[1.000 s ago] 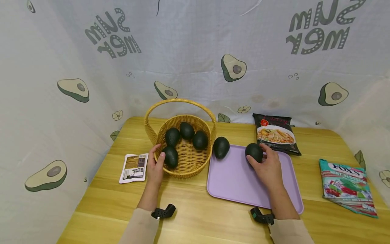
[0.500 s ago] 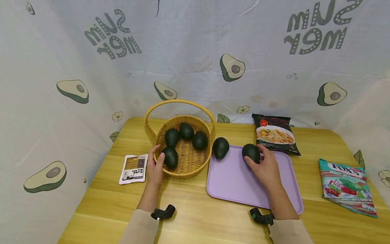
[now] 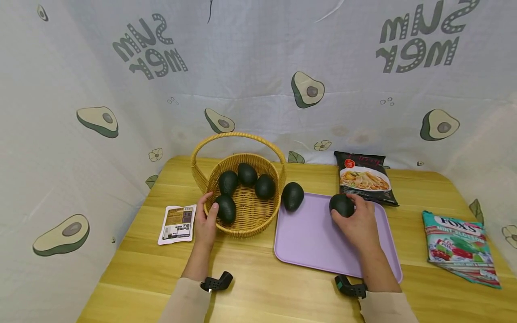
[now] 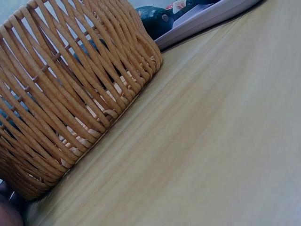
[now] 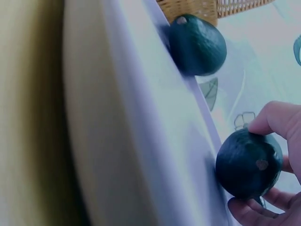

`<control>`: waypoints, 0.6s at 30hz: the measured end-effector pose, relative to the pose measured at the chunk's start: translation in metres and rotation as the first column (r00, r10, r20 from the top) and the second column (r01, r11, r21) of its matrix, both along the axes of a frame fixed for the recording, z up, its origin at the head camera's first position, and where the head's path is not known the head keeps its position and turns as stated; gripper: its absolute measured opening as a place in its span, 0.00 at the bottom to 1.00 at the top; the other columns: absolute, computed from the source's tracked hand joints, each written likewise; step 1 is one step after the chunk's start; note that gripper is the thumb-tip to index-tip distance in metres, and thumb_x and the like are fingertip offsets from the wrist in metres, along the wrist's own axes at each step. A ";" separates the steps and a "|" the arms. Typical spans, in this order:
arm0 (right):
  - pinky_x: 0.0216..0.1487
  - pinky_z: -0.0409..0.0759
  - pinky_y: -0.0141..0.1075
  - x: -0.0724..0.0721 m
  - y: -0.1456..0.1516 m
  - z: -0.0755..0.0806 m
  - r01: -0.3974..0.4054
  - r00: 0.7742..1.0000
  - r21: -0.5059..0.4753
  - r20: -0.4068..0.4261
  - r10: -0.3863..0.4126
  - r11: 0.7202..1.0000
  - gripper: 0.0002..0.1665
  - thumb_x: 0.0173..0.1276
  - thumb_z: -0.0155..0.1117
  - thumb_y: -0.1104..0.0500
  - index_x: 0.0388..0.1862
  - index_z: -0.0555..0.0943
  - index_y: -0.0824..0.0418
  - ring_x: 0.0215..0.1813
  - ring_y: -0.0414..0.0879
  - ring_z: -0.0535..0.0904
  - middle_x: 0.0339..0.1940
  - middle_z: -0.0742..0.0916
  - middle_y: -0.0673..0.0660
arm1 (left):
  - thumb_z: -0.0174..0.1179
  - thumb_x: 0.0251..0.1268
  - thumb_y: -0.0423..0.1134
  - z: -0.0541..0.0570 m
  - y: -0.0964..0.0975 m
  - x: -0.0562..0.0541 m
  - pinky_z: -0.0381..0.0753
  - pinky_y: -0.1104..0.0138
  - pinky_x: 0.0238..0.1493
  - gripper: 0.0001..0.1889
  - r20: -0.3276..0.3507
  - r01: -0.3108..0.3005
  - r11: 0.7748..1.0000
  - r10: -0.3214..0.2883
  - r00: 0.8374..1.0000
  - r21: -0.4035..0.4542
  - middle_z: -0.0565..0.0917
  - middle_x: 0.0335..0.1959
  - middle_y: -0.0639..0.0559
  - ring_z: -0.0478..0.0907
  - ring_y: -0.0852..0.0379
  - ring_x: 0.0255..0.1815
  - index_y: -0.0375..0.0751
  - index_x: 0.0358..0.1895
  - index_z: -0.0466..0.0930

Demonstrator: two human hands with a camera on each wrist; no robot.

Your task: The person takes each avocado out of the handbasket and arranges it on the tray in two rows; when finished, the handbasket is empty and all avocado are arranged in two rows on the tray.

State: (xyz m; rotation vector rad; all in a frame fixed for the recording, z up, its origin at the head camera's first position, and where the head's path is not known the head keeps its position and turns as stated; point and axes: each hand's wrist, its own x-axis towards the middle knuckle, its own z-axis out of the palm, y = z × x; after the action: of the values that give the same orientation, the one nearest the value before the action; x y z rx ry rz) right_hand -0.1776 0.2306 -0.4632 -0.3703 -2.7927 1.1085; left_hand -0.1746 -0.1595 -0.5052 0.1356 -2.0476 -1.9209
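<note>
My right hand [image 3: 361, 224] grips a dark green avocado [image 3: 341, 205] at the back of the lilac tray [image 3: 311, 242]. In the right wrist view, thumb and fingertips close round that avocado [image 5: 248, 162], right at the tray's surface. A second avocado [image 3: 292, 196] lies at the tray's back left corner, beside the wicker basket [image 3: 246, 232]. Several more avocados [image 3: 265, 186] sit inside the basket. My left hand [image 3: 206, 224] holds the basket's left side, its thumb over the rim near the closest avocado [image 3: 225, 209]. The left wrist view shows mostly the basket's woven wall [image 4: 70, 89].
A white pouch [image 3: 177, 224] lies left of the basket. Behind the tray is a black noodle packet [image 3: 365, 178], overlapping its back edge in this view. At the right lies a teal candy bag [image 3: 460, 249]. A printed cloth [image 3: 258, 103] hangs behind the wooden table [image 3: 258, 287].
The right hand with its avocado shifts slightly left, then back right and a little nearer. The left hand and the basket stay in place.
</note>
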 end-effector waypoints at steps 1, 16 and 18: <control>0.60 0.71 0.65 0.000 0.001 0.000 0.007 1.000 0.001 0.006 -0.007 1.000 0.42 0.65 0.70 0.53 0.74 0.66 0.63 0.61 0.69 0.69 0.65 0.68 0.76 | 0.51 0.78 0.39 0.000 0.000 0.000 0.50 0.48 0.80 0.22 0.001 -0.002 1.000 0.002 1.000 0.000 0.65 0.77 0.42 0.54 0.48 0.81 0.40 0.71 0.68; 0.65 0.67 0.64 -0.001 0.005 0.004 -0.077 0.997 -0.018 0.017 0.077 0.997 0.43 0.67 0.70 0.53 0.77 0.64 0.64 0.69 0.69 0.67 0.69 0.71 0.75 | 0.51 0.78 0.37 0.001 0.001 0.000 0.50 0.51 0.80 0.21 -0.011 -0.005 1.000 0.005 1.000 0.007 0.67 0.76 0.42 0.56 0.50 0.81 0.39 0.70 0.69; 0.64 0.67 0.64 -0.001 0.005 0.004 -0.100 0.995 -0.007 0.014 0.100 0.995 0.42 0.67 0.69 0.53 0.76 0.65 0.65 0.68 0.69 0.67 0.68 0.73 0.75 | 0.51 0.78 0.37 0.001 0.001 0.000 0.50 0.51 0.80 0.21 -0.010 -0.003 1.000 0.003 1.000 0.006 0.67 0.76 0.43 0.55 0.50 0.81 0.39 0.70 0.69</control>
State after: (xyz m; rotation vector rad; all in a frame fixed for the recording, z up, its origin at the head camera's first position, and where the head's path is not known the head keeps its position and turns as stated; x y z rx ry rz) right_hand -0.1790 0.2359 -0.4588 -0.2424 -2.8490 1.1399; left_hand -0.1744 -0.1584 -0.5040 0.1296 -2.0340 -1.9223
